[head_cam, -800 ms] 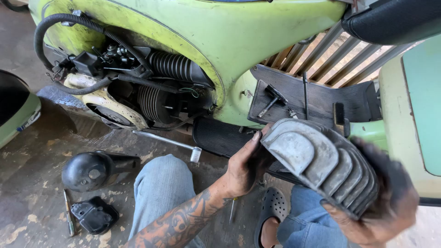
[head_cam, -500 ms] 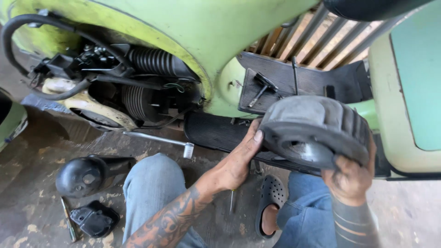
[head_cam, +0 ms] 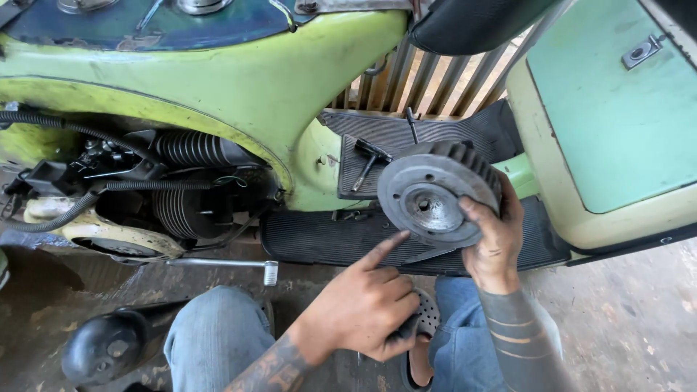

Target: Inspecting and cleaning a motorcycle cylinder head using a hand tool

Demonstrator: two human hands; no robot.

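The right hand holds a round gray metal wheel up in front of the green scooter. The fingers of that hand wrap around the wheel's right edge, and the thumb presses on its flat face. The wheel has a hole in the middle and little fins all around its rim. Its flat side faces the camera. The left hand is just below the wheel. Most of its fingers are curled in, and it grips nothing. Only the first finger sticks out, and its tip points at the bottom edge of the wheel, very near it or just touching; I cannot tell which. Behind the wheel lies the scooter's black ribbed floor mat. A small black tool rests on the mat, just left of the wheel. On the left side the scooter's cover is off, and the dark engine with its black hoses shows. A silver kick lever sticks out under the engine. The person's knees in blue jeans are at the bottom. A round black part lies on the dirty ground near the left knee.
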